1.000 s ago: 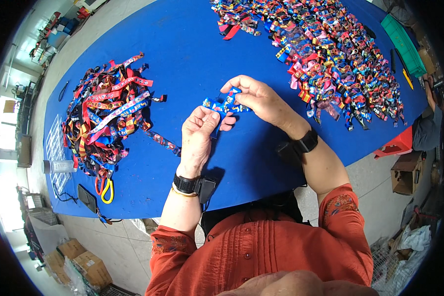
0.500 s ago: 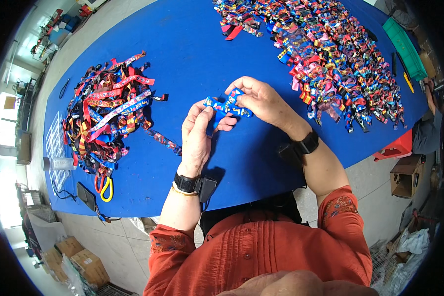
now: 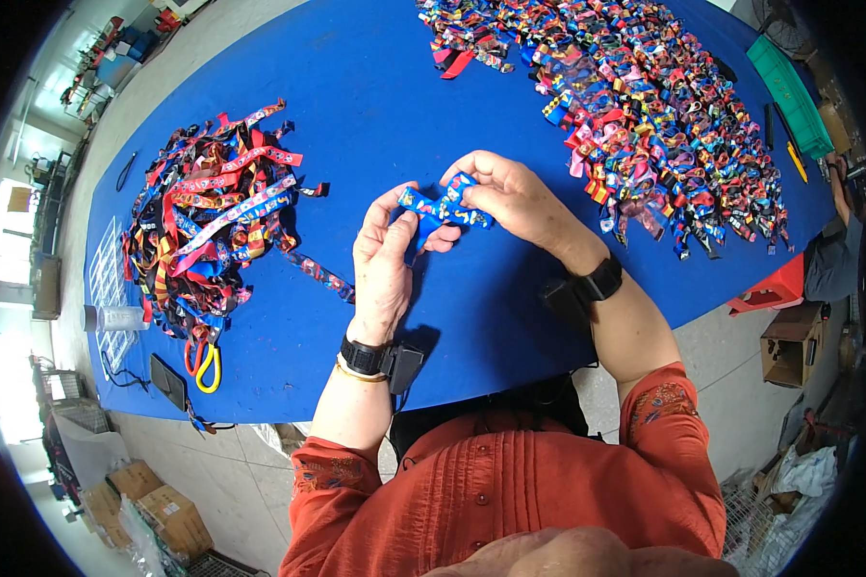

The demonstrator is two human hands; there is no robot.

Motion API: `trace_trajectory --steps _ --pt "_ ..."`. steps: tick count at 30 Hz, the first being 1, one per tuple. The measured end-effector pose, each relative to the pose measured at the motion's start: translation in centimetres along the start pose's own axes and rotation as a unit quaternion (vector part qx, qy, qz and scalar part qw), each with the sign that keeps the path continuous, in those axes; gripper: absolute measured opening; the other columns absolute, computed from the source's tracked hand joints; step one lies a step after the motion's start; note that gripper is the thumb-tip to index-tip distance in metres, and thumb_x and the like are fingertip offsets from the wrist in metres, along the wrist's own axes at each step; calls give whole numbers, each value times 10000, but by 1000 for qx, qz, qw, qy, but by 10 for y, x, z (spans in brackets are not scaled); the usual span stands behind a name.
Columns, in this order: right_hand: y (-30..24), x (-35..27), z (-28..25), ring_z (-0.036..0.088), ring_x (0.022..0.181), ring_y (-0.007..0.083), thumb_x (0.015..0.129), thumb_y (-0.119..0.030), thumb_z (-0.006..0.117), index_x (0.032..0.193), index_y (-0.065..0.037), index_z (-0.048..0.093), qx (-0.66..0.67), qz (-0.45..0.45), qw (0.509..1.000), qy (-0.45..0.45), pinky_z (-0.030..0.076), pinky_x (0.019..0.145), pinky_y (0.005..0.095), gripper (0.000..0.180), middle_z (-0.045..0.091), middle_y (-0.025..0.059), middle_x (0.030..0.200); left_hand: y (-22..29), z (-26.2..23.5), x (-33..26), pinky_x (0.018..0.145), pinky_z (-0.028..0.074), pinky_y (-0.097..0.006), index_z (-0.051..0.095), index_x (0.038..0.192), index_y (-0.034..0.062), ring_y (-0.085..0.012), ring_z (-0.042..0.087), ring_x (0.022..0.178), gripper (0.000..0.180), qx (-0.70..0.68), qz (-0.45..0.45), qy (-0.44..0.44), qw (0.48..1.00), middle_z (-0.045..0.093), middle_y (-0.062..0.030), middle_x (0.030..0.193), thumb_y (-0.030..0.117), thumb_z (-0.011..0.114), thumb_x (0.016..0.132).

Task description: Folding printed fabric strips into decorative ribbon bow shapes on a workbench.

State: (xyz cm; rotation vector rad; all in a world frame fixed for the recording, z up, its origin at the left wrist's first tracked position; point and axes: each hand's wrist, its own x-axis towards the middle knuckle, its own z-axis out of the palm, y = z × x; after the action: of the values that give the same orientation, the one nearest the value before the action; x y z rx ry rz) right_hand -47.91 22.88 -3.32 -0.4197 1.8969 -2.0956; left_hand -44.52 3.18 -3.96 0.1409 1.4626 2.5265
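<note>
A blue patterned ribbon (image 3: pixel 449 209) is stretched and crossed into a loop between my two hands, above the blue table. My left hand (image 3: pixel 385 238) pinches its left end between thumb and forefinger, while the other fingers curl beneath it. From the right, my right hand (image 3: pixel 512 196) grips the ribbon's upper part with thumb and fingertips. The fingers hide part of the loop. Left of my hands lies a tangled heap of loose printed ribbons (image 3: pixel 216 216), one strand reaching toward my left wrist. A broad spread of looped ribbon pieces (image 3: pixel 659 125) covers the table's far right.
Scissors with red and yellow handles (image 3: pixel 210 369) lie below the left heap. Close by are a dark flat device (image 3: pixel 168 383), a clear bottle (image 3: pixel 115 319) and a white wire grid (image 3: pixel 109 274). A green crate (image 3: pixel 789 94) and a yellow-handled tool (image 3: pixel 797 161) are at the right edge.
The ribbon between my hands has shifted slightly, its left end showing more above my left thumb. My left fingers have moved up a little; my right hand has hardly moved.
</note>
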Motion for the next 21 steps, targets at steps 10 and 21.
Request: trace_trajectory --steps 10,21 --pt "3 1 -1 599 922 88 933 30 475 1159 18 546 11 -33 999 -15 497 807 238 237 616 55 995 0 -1 -1 727 593 -318 476 1296 -17 -246 712 796 300 5 1 -3 1000 659 -151 1016 68 452 1009" --pt "9 0 9 579 894 75 965 19 496 1119 7 543 36 -79 996 -25 497 796 239 162 607 38 959 -8 -4 0 723 586 -318 522 1187 1 -194 669 792 231 5 18 7 1000 642 -99 972 112 543 985"
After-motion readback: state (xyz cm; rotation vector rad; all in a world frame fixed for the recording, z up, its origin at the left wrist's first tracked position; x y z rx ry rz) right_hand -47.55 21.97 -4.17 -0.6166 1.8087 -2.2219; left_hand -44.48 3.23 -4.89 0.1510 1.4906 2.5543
